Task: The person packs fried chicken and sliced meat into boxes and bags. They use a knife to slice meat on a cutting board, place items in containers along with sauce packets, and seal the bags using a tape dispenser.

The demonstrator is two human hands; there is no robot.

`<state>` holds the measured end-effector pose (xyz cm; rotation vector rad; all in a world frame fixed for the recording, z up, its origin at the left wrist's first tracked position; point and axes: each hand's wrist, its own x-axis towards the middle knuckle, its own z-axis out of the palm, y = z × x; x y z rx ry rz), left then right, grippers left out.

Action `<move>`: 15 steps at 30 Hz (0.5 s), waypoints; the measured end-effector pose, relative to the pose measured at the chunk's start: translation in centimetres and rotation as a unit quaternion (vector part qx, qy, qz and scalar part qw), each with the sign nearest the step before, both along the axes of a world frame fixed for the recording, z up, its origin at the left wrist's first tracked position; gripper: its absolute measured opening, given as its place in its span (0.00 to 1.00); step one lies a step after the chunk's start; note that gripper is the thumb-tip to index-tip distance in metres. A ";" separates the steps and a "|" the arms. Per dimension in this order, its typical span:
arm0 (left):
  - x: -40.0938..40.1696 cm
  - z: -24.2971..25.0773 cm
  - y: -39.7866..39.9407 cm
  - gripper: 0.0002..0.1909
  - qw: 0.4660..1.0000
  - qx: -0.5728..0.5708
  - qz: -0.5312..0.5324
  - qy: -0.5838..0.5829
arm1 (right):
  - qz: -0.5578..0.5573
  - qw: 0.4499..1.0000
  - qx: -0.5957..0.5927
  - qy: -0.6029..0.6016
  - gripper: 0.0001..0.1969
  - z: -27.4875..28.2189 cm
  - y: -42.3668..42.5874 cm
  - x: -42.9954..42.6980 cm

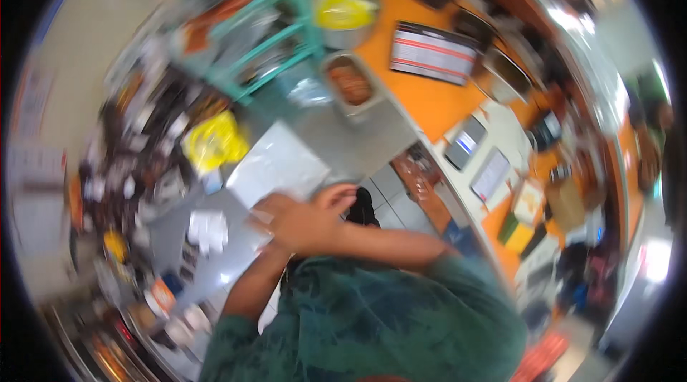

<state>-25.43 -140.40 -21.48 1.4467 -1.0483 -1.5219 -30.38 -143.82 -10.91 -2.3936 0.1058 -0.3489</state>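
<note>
My bare forearms cross in front of my green patterned shirt (pixel 343 323). My right hand (pixel 298 223) lies over my left wrist, its fingers blurred toward a white sheet (pixel 279 164), perhaps paper or plastic. Beyond it, my left hand (pixel 335 198) shows with its fingers partly curled by the sheet's near corner. Whether either hand holds something is not clear. The sheet rests on a grey metal worktop (pixel 359 137). A yellow plastic bag (pixel 214 140) sits left of the sheet.
A metal pan of reddish-brown food (pixel 350 81) stands at the back, near a teal rack (pixel 273 38) and a pot with yellow plastic (pixel 343 11). On the right, an orange counter (pixel 424 108) bears two phones (pixel 466 143) and a printed sheet (pixel 432 53). Blurred clutter (pixel 139 151) fills the left.
</note>
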 end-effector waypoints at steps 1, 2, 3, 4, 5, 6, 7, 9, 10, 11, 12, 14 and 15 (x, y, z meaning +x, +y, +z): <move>0.3 -0.7 -0.8 0.20 0.995 -0.018 -0.094 0.014 | 0.077 0.979 0.031 -0.188 0.26 1.2 4.6 1.8; -0.1 0.5 -1.3 0.21 0.987 -0.044 -0.154 -0.033 | 0.144 0.970 0.039 -0.193 0.26 1.7 7.5 2.8; 0.0 2.1 -1.0 0.22 0.972 -0.106 -0.182 -0.106 | 0.223 0.963 0.090 -0.123 0.26 1.9 9.3 3.7; 1.4 3.6 0.2 0.22 0.947 -0.157 -0.209 -0.187 | 0.302 0.944 0.126 -0.045 0.26 2.1 10.6 4.6; 3.7 4.0 2.8 0.22 0.955 -0.154 -0.150 -0.206 | 0.261 0.958 0.091 0.075 0.25 2.5 10.6 5.1; 5.9 4.3 7.4 0.22 0.963 -0.182 -0.025 -0.196 | 0.249 0.950 0.045 0.185 0.25 3.0 10.9 5.7; 7.8 4.4 10.9 0.22 0.956 -0.226 0.064 -0.179 | 0.223 0.965 -0.016 0.138 0.26 1.6 10.8 6.5; 13.2 3.1 19.8 0.22 0.955 -0.153 0.118 -0.223 | 0.173 0.976 -0.109 0.070 0.28 -0.3 13.3 9.0; 15.9 2.2 24.5 0.22 0.960 -0.095 0.106 -0.243 | 0.138 0.977 -0.153 0.059 0.29 -0.5 15.0 10.3; 18.4 1.6 29.1 0.22 0.961 -0.037 0.084 -0.259 | 0.155 0.974 -0.155 0.054 0.29 -2.2 16.4 11.9; 20.2 1.7 33.3 0.20 0.959 -0.058 0.185 -0.208 | 0.117 0.983 -0.136 0.039 0.29 -4.9 17.1 13.4; 23.9 1.8 42.6 0.15 0.901 -0.101 0.377 -0.186 | 0.089 0.989 -0.113 0.018 0.29 -7.8 20.1 16.8; 26.4 -0.2 46.5 0.13 0.847 -0.134 0.468 -0.213 | 0.058 0.996 -0.067 0.013 0.29 -8.6 21.0 18.6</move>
